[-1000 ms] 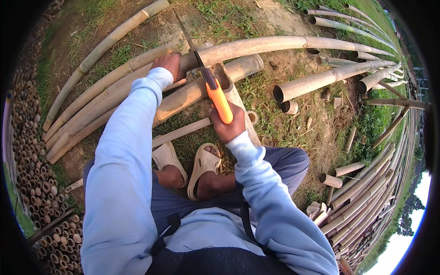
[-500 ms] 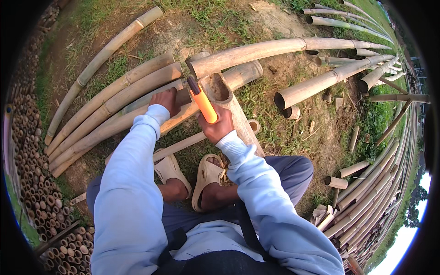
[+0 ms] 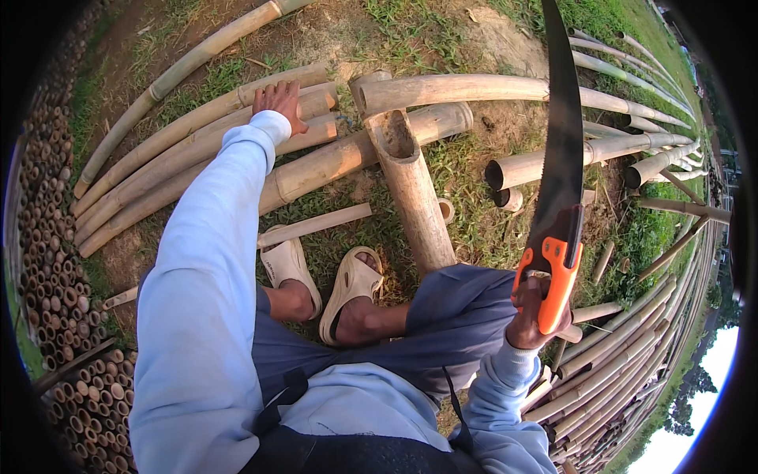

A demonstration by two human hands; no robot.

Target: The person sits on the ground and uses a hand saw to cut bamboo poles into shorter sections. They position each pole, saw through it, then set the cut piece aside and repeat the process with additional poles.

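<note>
My right hand (image 3: 530,314) is wrapped round the orange handle of a handsaw (image 3: 558,150), raised to the right of my knee. Its long dark blade points away from me. Ahead on the left, my left hand (image 3: 279,106) has its fingers spread over the ends of several bamboo poles (image 3: 225,126) lying side by side. A nearer bamboo pole (image 3: 339,160) passes under a thick bamboo post (image 3: 416,201) with a notch cut in its far end. Another long bamboo pole (image 3: 466,88) lies across the far side of that post.
A split bamboo strip (image 3: 328,223) lies by my sandalled feet. More poles (image 3: 545,162) reach in from the right, and a large stack (image 3: 616,379) lies at the lower right. Short cut bamboo pieces (image 3: 75,316) are piled along the left. Grass and bare soil lie between.
My right hand has swung the saw from the notched post to the right, blade now upright in view. My left hand has moved farther forward onto the poles, and its fingers have spread.
</note>
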